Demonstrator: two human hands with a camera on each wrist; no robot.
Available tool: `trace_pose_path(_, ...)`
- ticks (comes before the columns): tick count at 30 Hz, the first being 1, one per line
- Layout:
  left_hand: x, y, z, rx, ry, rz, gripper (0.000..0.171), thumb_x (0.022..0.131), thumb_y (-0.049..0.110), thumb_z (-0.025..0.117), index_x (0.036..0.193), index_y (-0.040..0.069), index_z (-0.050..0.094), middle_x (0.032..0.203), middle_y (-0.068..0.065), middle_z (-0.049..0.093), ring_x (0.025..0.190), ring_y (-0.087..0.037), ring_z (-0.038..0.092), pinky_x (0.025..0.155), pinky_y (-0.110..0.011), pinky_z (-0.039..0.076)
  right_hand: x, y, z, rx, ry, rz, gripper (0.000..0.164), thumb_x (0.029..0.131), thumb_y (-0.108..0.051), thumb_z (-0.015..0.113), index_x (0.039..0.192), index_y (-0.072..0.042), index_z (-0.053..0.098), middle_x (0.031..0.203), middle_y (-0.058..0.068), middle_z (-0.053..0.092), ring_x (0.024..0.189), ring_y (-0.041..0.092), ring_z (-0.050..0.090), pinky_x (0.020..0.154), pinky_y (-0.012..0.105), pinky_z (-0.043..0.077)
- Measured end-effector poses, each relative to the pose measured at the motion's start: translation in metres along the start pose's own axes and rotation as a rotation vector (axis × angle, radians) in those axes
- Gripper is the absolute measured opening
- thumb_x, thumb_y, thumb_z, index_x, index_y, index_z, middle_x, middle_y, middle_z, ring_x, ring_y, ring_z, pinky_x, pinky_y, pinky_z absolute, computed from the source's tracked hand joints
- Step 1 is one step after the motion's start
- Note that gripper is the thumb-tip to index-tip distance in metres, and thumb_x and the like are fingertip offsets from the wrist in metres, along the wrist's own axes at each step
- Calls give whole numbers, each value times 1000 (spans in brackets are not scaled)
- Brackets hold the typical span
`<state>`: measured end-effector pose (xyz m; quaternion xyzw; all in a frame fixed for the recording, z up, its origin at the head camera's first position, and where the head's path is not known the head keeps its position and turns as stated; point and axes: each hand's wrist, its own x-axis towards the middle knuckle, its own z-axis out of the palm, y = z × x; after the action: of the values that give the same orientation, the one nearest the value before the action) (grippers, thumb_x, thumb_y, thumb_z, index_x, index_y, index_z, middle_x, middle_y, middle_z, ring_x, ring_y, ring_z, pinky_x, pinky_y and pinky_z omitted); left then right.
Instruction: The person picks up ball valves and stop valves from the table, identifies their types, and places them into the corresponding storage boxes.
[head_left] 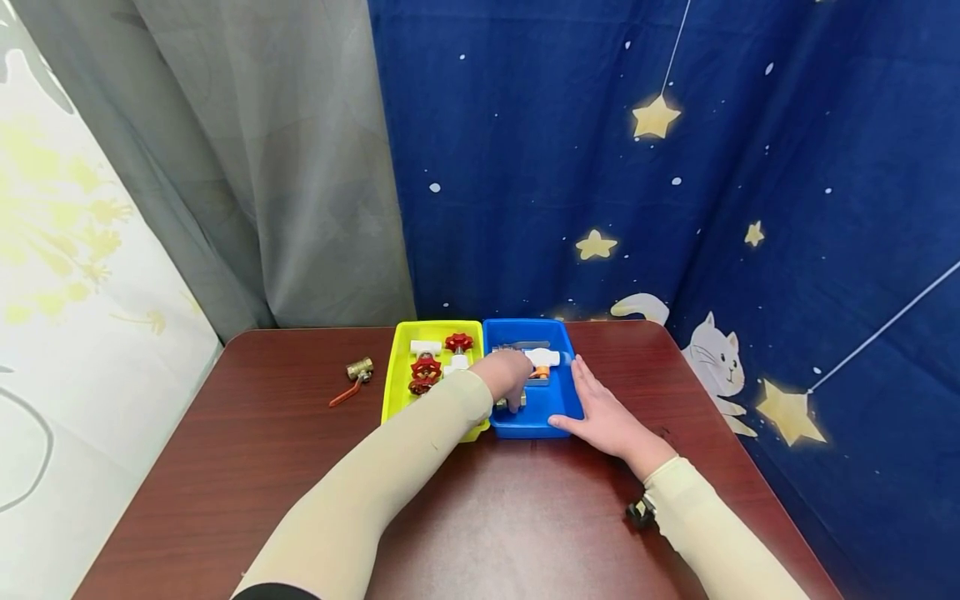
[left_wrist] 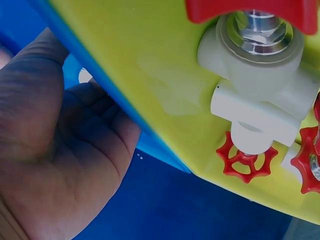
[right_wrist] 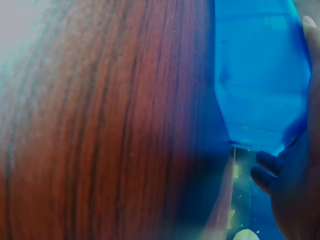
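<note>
My left hand [head_left: 508, 373] reaches down into the blue tray [head_left: 536, 429], its fingers bent around a small brass fitting [head_left: 522, 401] near the tray's left wall. Most of that fitting is hidden by the fingers. In the left wrist view, the palm and curled fingers [left_wrist: 112, 132] dip behind the yellow tray's rim. My right hand [head_left: 603, 417] lies along the blue tray's right side, fingers straight and thumb spread toward the near corner. A white fitting [head_left: 543, 357] with an orange part [head_left: 540, 372] is in the blue tray.
A yellow tray [head_left: 399, 354] stands left of the blue one. In it are white fittings [head_left: 426, 347] and valves with red handwheels [head_left: 459, 342]. On the brown table [head_left: 300, 467], a brass valve [head_left: 360, 369] with an orange-red lever lies further left. Curtains [head_left: 525, 167] hang behind.
</note>
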<state>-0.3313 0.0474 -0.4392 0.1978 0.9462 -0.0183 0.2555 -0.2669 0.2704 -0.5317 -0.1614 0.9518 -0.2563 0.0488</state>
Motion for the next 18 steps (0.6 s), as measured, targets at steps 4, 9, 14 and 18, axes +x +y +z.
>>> trace_pose_path(4,-5,2,-2,1,1,-4,48,95,28,91,139,16,74,116,-3,72,100,-20,66,92,-36,63,0,0,0,3,1,-1,118,101,-67,69,178,-9,1,186,10,-3,169,45,11,126,75,23)
trace_pose_path(9,-5,0,0,-18,27,20,53,94,29,92,142,16,73,121,-3,72,103,-21,66,94,-38,63,0,1,0,-7,0,-3,119,102,-68,68,178,-9,0,186,11,-4,168,46,11,125,75,23)
trace_pose_path(14,-6,-3,0,-6,110,91,52,96,34,91,140,14,72,125,-4,74,104,-21,65,100,-40,61,-1,0,0,-12,3,-1,117,103,-65,69,178,-8,0,186,11,-4,168,47,10,126,75,23)
trace_pose_path(18,-5,-9,-1,63,195,162,44,100,39,84,133,12,75,115,-2,76,98,-20,66,99,-38,59,-1,-2,-1,-6,5,4,117,102,-64,70,178,-9,1,186,11,-3,168,47,10,126,75,23)
